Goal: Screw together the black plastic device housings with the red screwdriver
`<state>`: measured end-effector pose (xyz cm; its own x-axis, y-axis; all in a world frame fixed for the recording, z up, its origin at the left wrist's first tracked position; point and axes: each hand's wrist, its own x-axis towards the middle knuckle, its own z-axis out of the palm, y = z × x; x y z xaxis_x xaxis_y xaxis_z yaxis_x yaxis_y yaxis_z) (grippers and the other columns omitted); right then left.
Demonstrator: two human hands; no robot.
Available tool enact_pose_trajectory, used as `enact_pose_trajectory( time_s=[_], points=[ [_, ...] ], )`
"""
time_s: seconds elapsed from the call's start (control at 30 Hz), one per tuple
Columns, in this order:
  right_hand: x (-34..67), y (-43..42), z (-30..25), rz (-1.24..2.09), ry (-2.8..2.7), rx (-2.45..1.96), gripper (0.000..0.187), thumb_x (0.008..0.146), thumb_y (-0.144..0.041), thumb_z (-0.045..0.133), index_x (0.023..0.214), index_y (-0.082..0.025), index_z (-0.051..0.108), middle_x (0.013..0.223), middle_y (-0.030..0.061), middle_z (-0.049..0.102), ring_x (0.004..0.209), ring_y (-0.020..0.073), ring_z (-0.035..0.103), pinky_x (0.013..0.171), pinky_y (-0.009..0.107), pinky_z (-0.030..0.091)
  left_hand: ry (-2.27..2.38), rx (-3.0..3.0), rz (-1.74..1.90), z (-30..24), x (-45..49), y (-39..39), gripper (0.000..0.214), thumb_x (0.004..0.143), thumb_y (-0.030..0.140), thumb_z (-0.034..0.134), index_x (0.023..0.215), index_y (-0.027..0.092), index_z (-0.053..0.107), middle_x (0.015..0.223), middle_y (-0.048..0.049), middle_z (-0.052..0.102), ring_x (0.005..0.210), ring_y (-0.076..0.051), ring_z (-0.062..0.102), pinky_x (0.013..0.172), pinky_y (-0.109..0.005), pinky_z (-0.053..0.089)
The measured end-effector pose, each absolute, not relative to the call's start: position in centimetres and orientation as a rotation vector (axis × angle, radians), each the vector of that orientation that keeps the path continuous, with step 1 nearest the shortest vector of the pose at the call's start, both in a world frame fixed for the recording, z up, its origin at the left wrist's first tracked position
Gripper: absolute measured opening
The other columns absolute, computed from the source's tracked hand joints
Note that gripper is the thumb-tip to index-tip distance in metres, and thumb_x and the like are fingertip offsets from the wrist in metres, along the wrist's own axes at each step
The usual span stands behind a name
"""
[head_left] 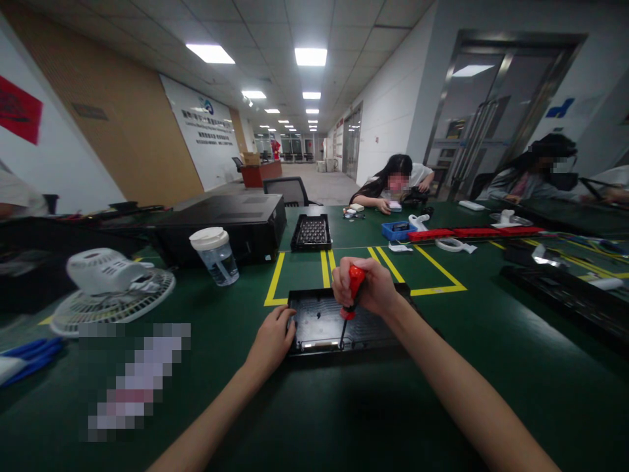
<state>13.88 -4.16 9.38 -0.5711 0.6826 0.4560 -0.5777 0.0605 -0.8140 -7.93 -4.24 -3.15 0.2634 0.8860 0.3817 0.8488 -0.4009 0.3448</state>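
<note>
Screwdriver (350, 296) upright in clenched right hand (369, 286), tip on black panel (344, 324) on worktop (442, 393) | left hand (272, 341) fingers steady panel's left edge | driving appears midway; finished screws cannot tell

A white desk fan (111, 288) lay face-up on the green table (472, 341) at the left, with a lidded clear jar (216, 254) just beside it and a large black box (230, 226) behind the jar. Beyond the yellow tape lines (275, 280) sat a black tray of small parts (311, 233), a blue bin (399, 230) and a row of red trays (474, 232), well apart from a black panel (570, 295) at the right edge. Two people (393, 187) sat at the far side of the table, and blue-handled tools (29, 357) rested at the near left.
</note>
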Motion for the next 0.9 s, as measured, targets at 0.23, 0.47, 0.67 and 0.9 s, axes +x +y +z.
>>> enact_pose_trajectory(
  time_s=[0.23, 0.47, 0.67, 0.9],
  points=[
    [14.15, -3.99, 9.34, 1.679, -1.436, -0.161, 0.030, 0.078, -0.028, 0.032, 0.065, -0.013, 0.053, 0.055, 0.0036, 0.052, 0.046, 0.0141, 0.050, 0.048, 0.028, 0.040, 1.662, 2.448, 0.817, -2.98, -7.89, -4.33, 0.026, 0.084, 0.023, 0.038, 0.101, 0.017, 0.057, 0.111, -0.0097, 0.054, 0.102, -0.021, 0.053, 0.092, -0.038, 0.042],
    [14.36, -4.12, 9.50, 1.670, -1.496, -0.180, 0.025, 0.078, -0.029, 0.036, 0.069, -0.013, 0.054, 0.061, 0.0040, 0.055, 0.051, 0.0152, 0.052, 0.053, 0.030, 0.041, 1.667, 2.427, 0.808, -2.92, -7.90, -4.36, 0.026, 0.084, 0.023, 0.038, 0.101, 0.017, 0.057, 0.111, -0.0099, 0.053, 0.101, -0.022, 0.054, 0.091, -0.038, 0.043],
    [14.43, -3.94, 9.35, 1.666, -1.521, -0.165, 0.024, 0.080, -0.029, 0.037, 0.073, -0.013, 0.053, 0.064, 0.0041, 0.055, 0.054, 0.0153, 0.053, 0.052, 0.028, 0.041, 1.686, 2.426, 0.798, -2.75, -7.81, -4.52, 0.027, 0.084, 0.023, 0.038, 0.102, 0.017, 0.057, 0.112, -0.0101, 0.053, 0.102, -0.022, 0.053, 0.092, -0.038, 0.042],
    [14.43, -3.97, 9.55, 1.641, -1.552, -0.173, 0.022, 0.081, -0.031, 0.039, 0.076, -0.013, 0.052, 0.068, 0.0042, 0.057, 0.057, 0.0152, 0.054, 0.055, 0.029, 0.042, 1.667, 2.425, 0.809, -2.87, -7.81, -4.37, 0.026, 0.084, 0.022, 0.038, 0.102, 0.016, 0.057, 0.112, -0.0103, 0.053, 0.104, -0.022, 0.052, 0.093, -0.038, 0.041]
  ],
)
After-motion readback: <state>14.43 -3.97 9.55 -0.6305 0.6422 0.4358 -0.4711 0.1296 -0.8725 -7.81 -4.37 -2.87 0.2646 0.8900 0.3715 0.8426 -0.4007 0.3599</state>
